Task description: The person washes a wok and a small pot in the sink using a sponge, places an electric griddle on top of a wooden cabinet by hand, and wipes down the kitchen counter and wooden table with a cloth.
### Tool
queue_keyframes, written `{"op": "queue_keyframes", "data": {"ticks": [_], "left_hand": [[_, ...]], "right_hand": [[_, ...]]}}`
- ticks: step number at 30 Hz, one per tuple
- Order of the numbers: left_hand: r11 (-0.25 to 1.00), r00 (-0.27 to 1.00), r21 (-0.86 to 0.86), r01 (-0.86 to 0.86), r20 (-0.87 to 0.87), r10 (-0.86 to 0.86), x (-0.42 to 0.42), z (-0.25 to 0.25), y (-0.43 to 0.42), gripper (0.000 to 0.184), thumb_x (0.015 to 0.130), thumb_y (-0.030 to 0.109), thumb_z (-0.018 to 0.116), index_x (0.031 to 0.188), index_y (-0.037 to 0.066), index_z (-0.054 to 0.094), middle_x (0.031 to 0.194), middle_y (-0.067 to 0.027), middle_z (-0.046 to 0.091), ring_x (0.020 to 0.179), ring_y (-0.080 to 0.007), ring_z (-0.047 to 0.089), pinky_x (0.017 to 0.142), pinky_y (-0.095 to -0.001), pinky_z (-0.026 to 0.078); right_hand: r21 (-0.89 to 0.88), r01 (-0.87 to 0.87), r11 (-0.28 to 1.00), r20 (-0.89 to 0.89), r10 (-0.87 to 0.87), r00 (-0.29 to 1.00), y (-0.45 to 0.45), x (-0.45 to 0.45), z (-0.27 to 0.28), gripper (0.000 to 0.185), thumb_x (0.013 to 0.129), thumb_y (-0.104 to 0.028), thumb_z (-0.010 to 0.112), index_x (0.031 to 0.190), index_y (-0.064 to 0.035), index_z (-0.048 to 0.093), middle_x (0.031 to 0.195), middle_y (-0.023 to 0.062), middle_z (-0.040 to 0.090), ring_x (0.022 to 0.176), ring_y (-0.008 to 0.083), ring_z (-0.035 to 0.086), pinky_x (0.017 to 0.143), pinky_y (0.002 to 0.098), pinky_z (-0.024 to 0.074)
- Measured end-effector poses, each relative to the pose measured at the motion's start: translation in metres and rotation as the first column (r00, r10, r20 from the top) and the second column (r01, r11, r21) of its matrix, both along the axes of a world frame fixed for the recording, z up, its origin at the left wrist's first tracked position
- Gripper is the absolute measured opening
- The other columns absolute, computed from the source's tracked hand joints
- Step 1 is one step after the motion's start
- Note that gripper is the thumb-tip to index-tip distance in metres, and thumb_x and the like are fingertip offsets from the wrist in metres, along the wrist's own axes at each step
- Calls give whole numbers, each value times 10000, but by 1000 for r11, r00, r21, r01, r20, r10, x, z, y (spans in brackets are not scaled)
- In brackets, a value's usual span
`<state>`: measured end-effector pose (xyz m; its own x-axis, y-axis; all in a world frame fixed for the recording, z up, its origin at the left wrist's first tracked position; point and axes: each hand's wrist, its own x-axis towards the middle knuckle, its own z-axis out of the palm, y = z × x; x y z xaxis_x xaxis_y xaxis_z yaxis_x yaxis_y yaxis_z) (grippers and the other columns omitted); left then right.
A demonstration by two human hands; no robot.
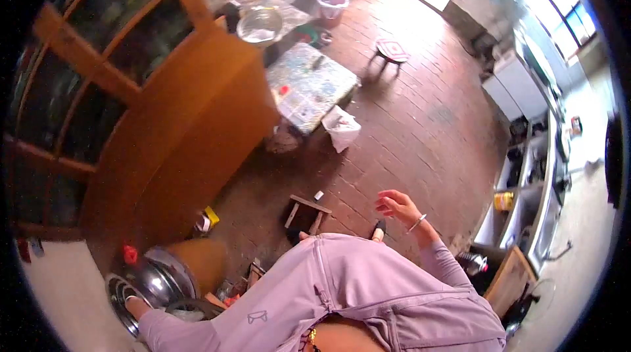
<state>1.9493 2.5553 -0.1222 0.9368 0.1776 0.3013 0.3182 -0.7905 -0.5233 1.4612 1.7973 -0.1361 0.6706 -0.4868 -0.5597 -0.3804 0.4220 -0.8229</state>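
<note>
My right hand (399,207) hangs in the air over the brick floor, a bracelet (417,222) on its wrist. Its fingers are loosely bent and apart, with nothing in them. At the lower left, my left hand (135,307) reaches down against a round shiny metal basin or lid (117,291). Its fingers are hidden, so I cannot make out whether they grip the rim. Right beside it stands a larger shiny metal pot or basin (161,278). A red thing (131,255) lies just beyond.
A wooden cabinet (177,115) stands along the left. Beyond are a cloth-covered low table (309,79), a white bag (342,128), a round stool (392,51) and a bin (332,5). A small wooden stool (309,211) is near my feet. A counter with open shelves (526,197) lines the right.
</note>
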Motion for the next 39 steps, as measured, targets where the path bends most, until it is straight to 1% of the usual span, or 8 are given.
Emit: {"op": "queue_keyframes", "data": {"ticks": [6, 9, 10, 11, 16, 25, 32, 39], "left_hand": [[911, 929, -217, 351, 205, -309, 19, 62, -141, 367, 822, 268, 466, 650, -29, 595, 645, -220, 579, 584, -341, 567, 556, -414, 464], [69, 890, -919, 388, 354, -287, -25, 86, -289, 252, 810, 274, 512, 765, 33, 571, 728, -114, 593, 698, -271, 564, 657, -344, 454], [-767, 920, -596, 240, 391, -15, -51, 72, -361, 223, 814, 283, 516, 811, 63, 556, 773, -71, 591, 755, -236, 561, 689, -324, 444], [-808, 927, -586, 65, 335, -168, -100, 75, -446, 162, 832, 264, 495, 871, 110, 521, 856, -23, 567, 831, -173, 535, 684, -290, 428], [-433, 564, -505, -746, -133, -815, -302, -49, -664, 71, 768, 165, 539, 740, 100, 542, 739, -40, 570, 738, -170, 554, 587, -270, 451], [160, 414, -543, -824, -771, -484, -338, -238, -793, 108, 773, 179, 553, 763, 75, 525, 718, -62, 576, 726, -272, 575, 630, -408, 474], [663, -80, -485, -571, -770, -633, -399, -265, -1043, 86, 754, 184, 519, 761, 105, 551, 686, -51, 556, 632, -237, 560, 534, -373, 457], [726, -739, -452, -518, -191, -646, -474, -246, -1370, 109, 736, 189, 485, 758, 135, 577, 654, -40, 535, 539, -202, 545, 439, -339, 439]], "right_hand": [[24, 160, 987, 102, -161, 982, -48, -120, -14, 291, 861, -246, 492, 1084, -60, 492, 931, 54, 579, 831, 148, 563, 715, 274, 456], [45, 187, 981, 116, -191, 975, -87, -191, -42, 276, 856, -249, 502, 1055, -57, 512, 903, 41, 580, 822, 129, 555, 703, 244, 450], [65, 209, 976, 118, -215, 969, -102, -215, -61, 273, 853, -250, 508, 1044, -54, 519, 892, 36, 579, 814, 122, 550, 696, 238, 450], [85, 275, 958, 156, -286, 945, -105, -234, -73, 265, 846, -238, 518, 1026, -44, 526, 861, 27, 576, 785, 109, 545, 671, 228, 448], [-104, 399, 911, 211, -372, 904, -133, -317, -37, 251, 839, -186, 482, 1025, -22, 518, 848, 39, 574, 734, 119, 544, 639, 260, 455], [50, 847, 529, -66, -844, 532, -146, -462, -60, 226, 858, -152, 451, 1052, -47, 496, 898, 43, 575, 751, 107, 563, 615, 234, 452], [23, 968, 251, -59, -966, 252, -194, -485, -66, 234, 861, -174, 454, 1047, -40, 500, 878, 48, 577, 731, 114, 568, 623, 232, 443], [2, 1000, -24, -20, -1000, -24, -212, -480, -60, 227, 871, -150, 448, 1069, -48, 488, 911, 48, 569, 784, 102, 557, 630, 230, 445]]}}
